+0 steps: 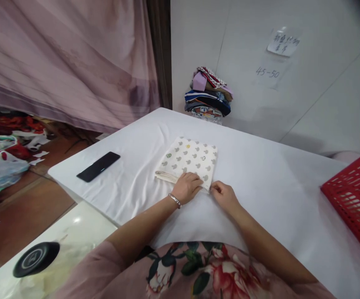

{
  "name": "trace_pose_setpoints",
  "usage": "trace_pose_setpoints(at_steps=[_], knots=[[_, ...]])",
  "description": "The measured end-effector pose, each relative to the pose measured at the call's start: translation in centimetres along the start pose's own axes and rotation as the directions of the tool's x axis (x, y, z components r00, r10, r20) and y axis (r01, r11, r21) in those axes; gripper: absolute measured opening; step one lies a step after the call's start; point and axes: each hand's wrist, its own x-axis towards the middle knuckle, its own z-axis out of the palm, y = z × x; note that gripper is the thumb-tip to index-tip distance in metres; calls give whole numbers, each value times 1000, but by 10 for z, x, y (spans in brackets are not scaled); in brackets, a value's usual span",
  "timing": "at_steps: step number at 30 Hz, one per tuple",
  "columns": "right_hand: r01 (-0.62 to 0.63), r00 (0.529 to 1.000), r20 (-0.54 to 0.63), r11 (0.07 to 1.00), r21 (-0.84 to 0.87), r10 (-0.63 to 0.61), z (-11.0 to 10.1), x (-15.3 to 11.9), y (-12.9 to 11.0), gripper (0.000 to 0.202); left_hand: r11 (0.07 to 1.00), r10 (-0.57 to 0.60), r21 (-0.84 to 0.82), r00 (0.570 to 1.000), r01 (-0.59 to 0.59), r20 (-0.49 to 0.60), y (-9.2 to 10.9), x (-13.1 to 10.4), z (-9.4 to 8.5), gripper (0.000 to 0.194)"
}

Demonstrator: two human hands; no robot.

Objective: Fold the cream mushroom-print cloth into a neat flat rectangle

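Note:
A cream cloth (187,158) with a small grey print, a few motifs in yellow and green, lies folded into a flat, roughly square bundle on the white-covered table (260,166). Resting on its near edge is my left hand (187,187), with a silver bracelet at the wrist and its fingers close together on the fabric. My right hand (225,195) is at the near right corner of the cloth, thumb and fingers pinched on that corner.
A black phone (99,166) lies on the table's left side. At the right edge stands a red plastic basket (354,191). Folded clothes (209,97) are stacked beyond the far edge, by the wall. A black round object (36,259) sits on a lower surface at bottom left.

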Motion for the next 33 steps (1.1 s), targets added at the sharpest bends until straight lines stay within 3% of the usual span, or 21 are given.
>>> trace_pose_setpoints(at_steps=[8,18,26,33], knots=[[-38,999,38,996,77,35,2,1,-1,14,994,-102,-31,993,101,-56,5,3,4,19],[0,1000,22,975,223,-5,1,-6,-15,14,997,-80,10,994,81,-72,9,2,7,16],[94,994,-65,994,49,-91,11,-5,-13,18,997,-77,6,994,78,-77,9,1,8,14],[115,991,-61,989,-91,-121,14,-6,-11,14,996,-56,-82,993,47,-105,7,-5,7,21]])
